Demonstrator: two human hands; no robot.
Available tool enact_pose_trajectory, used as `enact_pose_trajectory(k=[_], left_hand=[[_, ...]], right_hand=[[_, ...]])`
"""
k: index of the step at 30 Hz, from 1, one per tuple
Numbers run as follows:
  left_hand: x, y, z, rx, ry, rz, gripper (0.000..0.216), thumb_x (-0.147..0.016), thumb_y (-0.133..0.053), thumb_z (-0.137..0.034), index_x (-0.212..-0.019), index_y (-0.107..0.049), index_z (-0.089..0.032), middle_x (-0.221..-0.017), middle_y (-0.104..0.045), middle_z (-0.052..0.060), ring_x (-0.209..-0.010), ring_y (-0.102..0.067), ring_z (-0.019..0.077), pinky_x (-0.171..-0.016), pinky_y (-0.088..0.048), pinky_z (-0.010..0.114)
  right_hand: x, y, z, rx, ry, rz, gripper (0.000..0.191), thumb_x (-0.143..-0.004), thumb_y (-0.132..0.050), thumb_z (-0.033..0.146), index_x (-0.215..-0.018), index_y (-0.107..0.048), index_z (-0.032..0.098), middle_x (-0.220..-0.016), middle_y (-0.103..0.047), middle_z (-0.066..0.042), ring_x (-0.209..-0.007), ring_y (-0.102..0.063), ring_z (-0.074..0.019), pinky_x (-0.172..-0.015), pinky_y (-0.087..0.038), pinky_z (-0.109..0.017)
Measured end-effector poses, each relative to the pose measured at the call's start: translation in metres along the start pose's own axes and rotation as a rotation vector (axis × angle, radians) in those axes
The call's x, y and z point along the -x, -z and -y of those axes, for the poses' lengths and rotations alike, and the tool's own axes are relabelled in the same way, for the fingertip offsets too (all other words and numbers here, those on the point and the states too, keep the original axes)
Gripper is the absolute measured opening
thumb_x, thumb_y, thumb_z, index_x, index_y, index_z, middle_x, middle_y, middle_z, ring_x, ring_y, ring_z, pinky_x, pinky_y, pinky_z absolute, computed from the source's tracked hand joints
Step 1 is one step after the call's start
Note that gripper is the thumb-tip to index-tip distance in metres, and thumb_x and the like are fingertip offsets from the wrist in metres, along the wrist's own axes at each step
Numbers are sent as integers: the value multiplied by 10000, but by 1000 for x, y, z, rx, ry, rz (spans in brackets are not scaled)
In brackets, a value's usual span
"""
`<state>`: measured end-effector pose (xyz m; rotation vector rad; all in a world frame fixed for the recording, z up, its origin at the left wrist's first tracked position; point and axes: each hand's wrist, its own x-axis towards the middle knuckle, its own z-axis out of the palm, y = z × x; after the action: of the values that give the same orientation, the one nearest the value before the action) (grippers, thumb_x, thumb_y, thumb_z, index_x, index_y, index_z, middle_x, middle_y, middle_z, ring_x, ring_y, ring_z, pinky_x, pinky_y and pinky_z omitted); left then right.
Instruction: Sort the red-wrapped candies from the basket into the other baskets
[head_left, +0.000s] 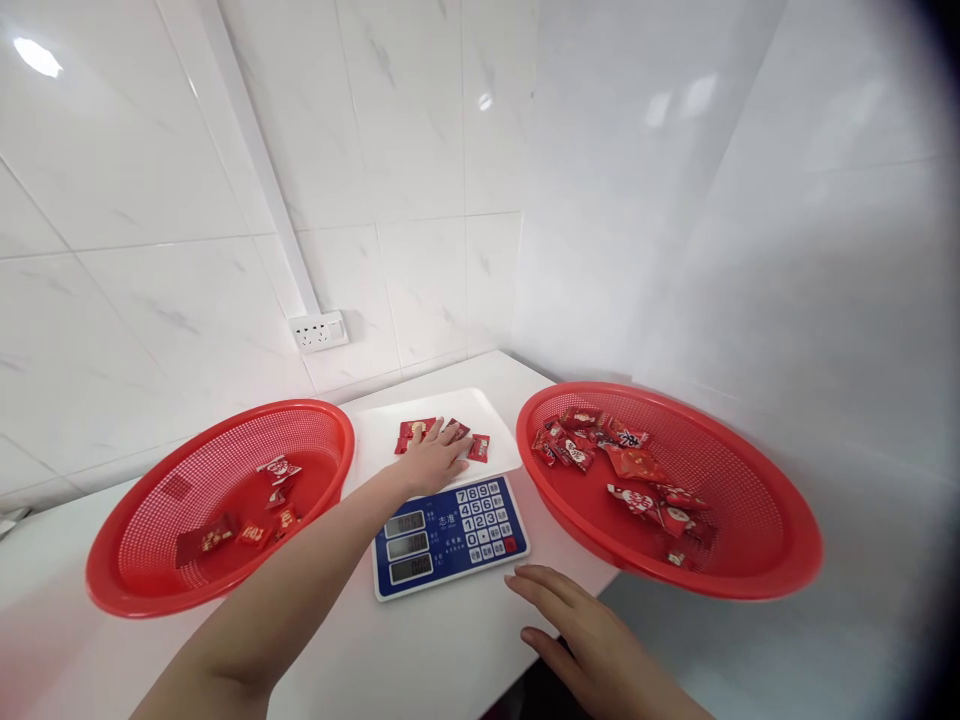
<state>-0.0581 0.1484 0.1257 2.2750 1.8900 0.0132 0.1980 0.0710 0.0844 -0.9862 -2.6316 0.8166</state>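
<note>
My left hand (435,460) reaches over the white pan (367,440) of a digital scale, fingers spread on or just above several small red packets (479,447). Part of those packets is hidden under the fingers. The scale's blue keypad panel (450,537) faces me, with three small displays on its left. Close to the panel's lower right corner, my right hand (577,630) hovers with fingers apart and holds nothing.
A red perforated basket (330,420) on the left holds several red packets (255,535). On the right, another red basket (780,500) holds more packets (637,462). White table (450,650) beneath; tiled wall behind with a socket (319,332).
</note>
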Motion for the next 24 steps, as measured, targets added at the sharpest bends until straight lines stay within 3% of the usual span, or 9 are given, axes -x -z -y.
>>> enact_pose_trajectory(k=[3,5,10,15,20,24], left_hand=[[5,0,5,20,-39,8,522,-914,-256,-355,-1417,-141,-276,-1508,-103,37,-1367,-5,282,-1059,-45,564],[8,0,11,36,-33,-15,555,-909,-262,-392,-1424,-89,-277,-1510,-81,37,-1368,6,273,-1070,-47,535],[15,-1,24,14,72,-53,682,-834,-243,-640,-1410,-178,-280,-1502,-123,69,-1361,29,310,-1056,-14,558],[17,0,30,112,83,-35,740,-818,-234,-669,-1420,-147,-247,-1501,-125,74,-1366,-2,296,-1071,-51,521],[21,6,42,153,89,-47,586,-905,-183,-498,-1407,-186,-195,-1467,-250,95,-1352,-165,256,-1060,-181,487],[27,4,55,162,97,-64,519,-903,-289,-375,-1384,-247,-186,-1458,-273,94,-1347,-190,245,-1067,-212,449]], right_hand=[[0,0,-1,12,-30,40,412,-862,-453,307,-1260,-508,215,-1310,-491,-71,-1190,-457,-217,-994,-389,-345],[0,-1,-2,15,-43,54,419,-867,-444,314,-1271,-497,217,-1319,-482,-68,-1195,-452,-215,-998,-382,-343],[1,-4,-5,-12,-30,31,414,-865,-453,329,-1267,-499,241,-1309,-495,-58,-1186,-462,-220,-990,-390,-351],[-10,-1,-2,-13,70,-37,385,-867,-466,302,-1244,-516,246,-1290,-511,-64,-1177,-469,-214,-987,-395,-358],[-50,10,2,82,202,-185,391,-887,-439,323,-1260,-497,220,-1327,-465,-83,-1249,-379,-238,-1014,-355,-410],[-99,19,13,174,221,-252,444,-905,-393,401,-1302,-449,210,-1396,-376,-75,-1326,-223,-255,-1047,-282,-432]])
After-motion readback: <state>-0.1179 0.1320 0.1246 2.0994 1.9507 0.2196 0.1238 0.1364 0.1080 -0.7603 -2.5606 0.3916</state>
